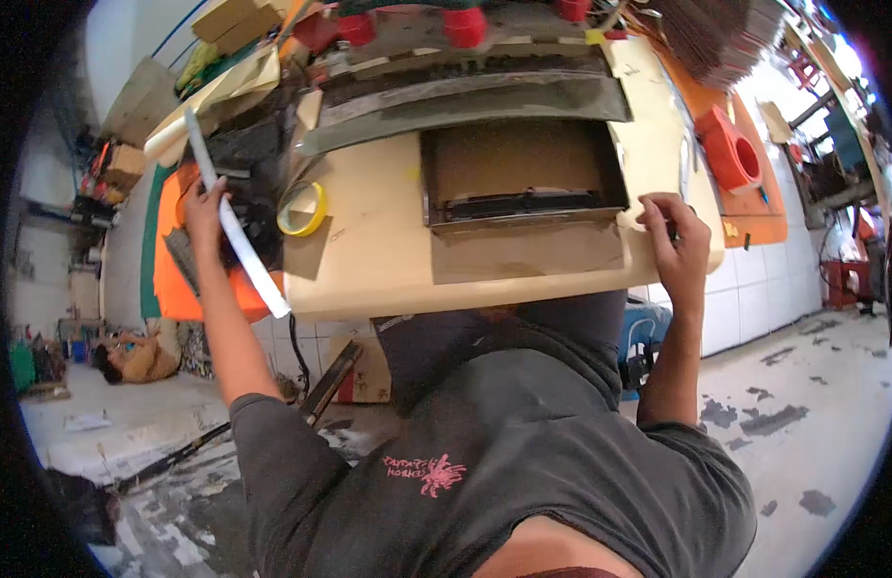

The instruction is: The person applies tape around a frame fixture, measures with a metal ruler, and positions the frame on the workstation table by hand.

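My left hand (204,214) is closed around a long, straight white strip (241,241), which slants over the left side of the table. Beside it lies a roll of yellow tape (303,209) on its side. At the table's right edge, my right hand (679,236) has its fingers curled and thumb pressed in; whatever it may grip is too small to tell. Between the hands stands an open, shallow box (525,227) with a dark rim and brown inside. Behind it stretches a long dark-grey strip (475,109).
Cream sheeting (369,260) covers the table. A red ring-shaped holder (733,154) stands on an orange surface at the right. Orange material (176,275) and black material (248,159) lie at the left. Another person (142,356) is low down at far left.
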Demonstrator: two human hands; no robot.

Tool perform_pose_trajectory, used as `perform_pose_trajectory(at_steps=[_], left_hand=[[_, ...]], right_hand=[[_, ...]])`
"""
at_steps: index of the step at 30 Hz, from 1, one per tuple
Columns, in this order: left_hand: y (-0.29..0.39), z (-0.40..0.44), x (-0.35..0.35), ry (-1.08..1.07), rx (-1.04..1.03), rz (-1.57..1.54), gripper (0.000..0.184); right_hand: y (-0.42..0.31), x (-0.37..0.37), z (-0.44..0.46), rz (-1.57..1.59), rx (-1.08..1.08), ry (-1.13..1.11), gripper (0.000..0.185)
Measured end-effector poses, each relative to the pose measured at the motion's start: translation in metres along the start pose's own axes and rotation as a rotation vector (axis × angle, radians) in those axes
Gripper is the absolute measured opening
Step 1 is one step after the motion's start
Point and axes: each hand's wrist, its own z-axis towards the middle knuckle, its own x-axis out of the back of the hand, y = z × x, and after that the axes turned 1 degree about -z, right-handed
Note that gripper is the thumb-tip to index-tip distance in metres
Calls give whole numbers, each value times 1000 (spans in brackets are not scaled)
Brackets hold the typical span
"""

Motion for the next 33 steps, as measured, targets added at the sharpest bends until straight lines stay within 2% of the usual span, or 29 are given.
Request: perform_pose_trajectory(at_steps=[3,6,8,9,14,16,18,20,21,23,24,26,27,29,33], left_hand=[[-7,13,0,21,-4,38,61],[-37,34,6,78,-68,295,63],[-30,34,12,49,-79,493,60],[-2,19,10,71,-35,683,59],[-14,14,13,25,-37,619,68],[-13,3,10,65,-126,675,72],[6,-14,5,49,-84,643,73],[46,-45,-8,188,-207,642,67],[73,-63,-18,183,-209,641,67],[133,-105,-42,190,-328,470,58],[159,-127,-57,184,-327,471,58],[198,-164,-83,107,-245,230,51],[201,-176,-93,105,-242,232,51],[199,-195,-114,-59,-285,-38,50],[207,-230,-147,-218,-263,-207,50]], right_hand=[[-4,-2,-1,37,9,9,12],[-8,0,-1,5,10,-5,12],[-7,-3,-2,11,19,14,13],[-5,-4,-2,8,12,18,13],[-4,-4,-2,29,17,6,13],[-2,-4,-2,30,-8,-1,14],[-1,-3,-2,44,0,-7,14],[-2,-3,-3,41,-6,-2,15],[-2,-2,-4,41,-10,-3,15],[-1,-3,-5,43,-16,4,14],[-1,-3,-6,48,-15,7,14],[-1,-4,-6,20,-4,5,14],[-1,-5,-5,-7,13,6,13],[-4,-6,-5,7,3,11,13],[-3,-7,-6,29,-2,33,12]])
